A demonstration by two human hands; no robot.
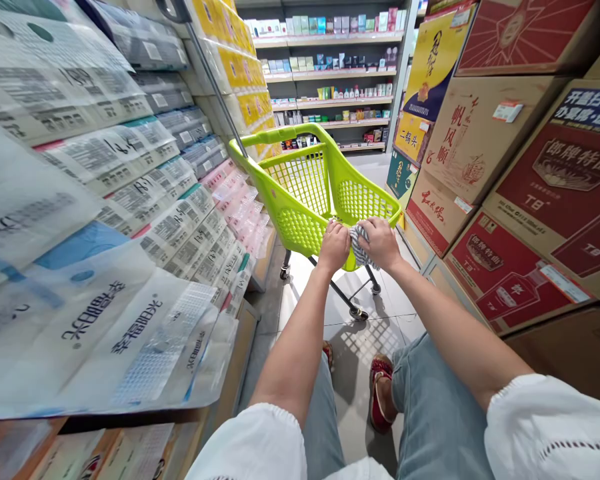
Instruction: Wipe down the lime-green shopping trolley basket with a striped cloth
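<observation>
A lime-green shopping cart (300, 230) with perforated plastic sides stands ahead of me, its near end facing me. My left hand (335, 245) is closed over the rim at this near end. Just beside it, my right hand (380, 243) is wrapped around a grey-and-white striped cloth (361, 248), pressed against the same rim. The cloth's part under my fingers is hidden. Dark metal legs and casters (359, 313) hold the basket above the tiled floor.
Packaged goods in plastic wrap (130, 327) fill the left side. Stacked liquor cartons (475, 140) line the right. Yellow packs (253, 110) rise behind the cart at left, and shelves of small boxes (330, 41) close off the far end. Pale floor tiles (300, 293) run between.
</observation>
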